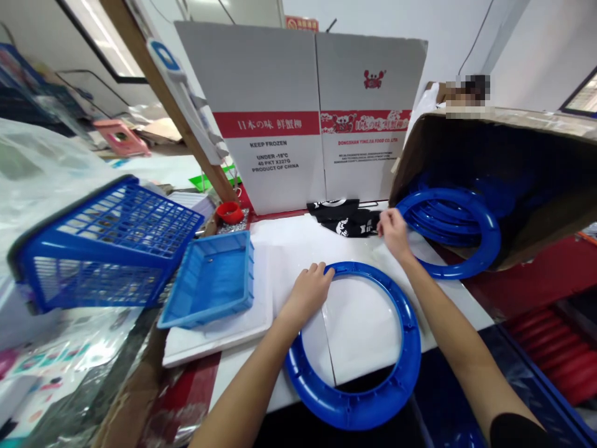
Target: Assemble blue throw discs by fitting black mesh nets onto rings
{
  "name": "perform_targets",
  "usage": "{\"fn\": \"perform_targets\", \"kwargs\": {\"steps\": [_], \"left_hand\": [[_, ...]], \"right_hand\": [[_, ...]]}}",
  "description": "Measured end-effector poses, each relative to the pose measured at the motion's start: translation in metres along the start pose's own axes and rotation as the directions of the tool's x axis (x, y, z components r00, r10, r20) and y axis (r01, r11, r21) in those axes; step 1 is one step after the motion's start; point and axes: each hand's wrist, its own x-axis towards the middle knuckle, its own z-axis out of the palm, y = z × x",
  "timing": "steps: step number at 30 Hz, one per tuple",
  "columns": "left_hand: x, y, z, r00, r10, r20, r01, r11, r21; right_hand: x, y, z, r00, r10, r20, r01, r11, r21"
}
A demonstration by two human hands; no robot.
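My left hand [311,289] is closed on the upper left rim of a blue plastic ring [408,348], whose underside shows ribs. The ring's near edge reaches past the white surface [359,323]. Farther right, my right hand [392,231] has its fingers curled together at the right end of some black printed pieces [347,222]. What those fingers pinch, if anything, is hidden. Just beside that hand, another blue ring [489,239] leans out of a cardboard box [532,124] lying on its side. Several more blue rings [443,218] are stacked inside it.
A shallow blue tray [209,286] rests on a white foam board [261,311] at left, with a blue basket [112,249] beyond. A red round container [230,213] sits near a wooden post [186,106]. White printed cardboard [280,81] stands behind. A person's head shows behind the box.
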Motion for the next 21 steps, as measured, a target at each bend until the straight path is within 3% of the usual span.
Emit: {"fn": "perform_targets", "kwargs": {"steps": [2,4,6,9,11,14,17,19,21], "left_hand": [[0.003,-0.002,0.008,0.998,0.020,-0.052,-0.023,0.999,-0.044],[0.006,-0.003,0.015,0.985,0.055,-0.164,-0.075,0.990,-0.117],[0.008,-0.002,0.019,0.946,0.062,-0.319,-0.137,0.966,-0.219],[0.008,0.001,0.019,0.867,0.004,-0.499,-0.243,0.877,-0.415],[0.006,0.005,0.016,0.836,-0.016,-0.548,-0.329,0.784,-0.526],[0.001,0.012,0.012,0.826,0.056,-0.560,-0.461,0.639,-0.616],[-0.005,0.021,0.006,0.830,0.116,-0.545,-0.531,0.463,-0.710],[-0.008,0.027,0.001,0.881,0.036,-0.472,-0.458,0.319,-0.830],[-0.009,0.032,-0.003,0.931,-0.127,-0.343,-0.330,0.110,-0.937]], "right_hand": [[-0.001,-0.008,-0.022,0.996,-0.008,-0.094,0.026,0.980,0.199],[-0.007,-0.017,-0.042,0.998,0.005,-0.066,0.031,0.850,0.526],[-0.018,-0.025,-0.056,1.000,0.015,-0.016,0.001,0.683,0.731],[-0.034,-0.039,-0.062,0.998,-0.035,0.047,-0.021,0.535,0.845],[-0.043,-0.050,-0.056,0.979,-0.136,0.149,-0.063,0.499,0.865],[-0.054,-0.067,-0.039,0.917,-0.263,0.299,-0.127,0.518,0.846],[-0.060,-0.078,-0.021,0.907,-0.245,0.343,-0.136,0.599,0.789],[-0.059,-0.077,-0.014,0.918,-0.182,0.351,-0.129,0.702,0.700],[-0.054,-0.069,-0.011,0.921,-0.105,0.375,-0.153,0.788,0.597]]}}
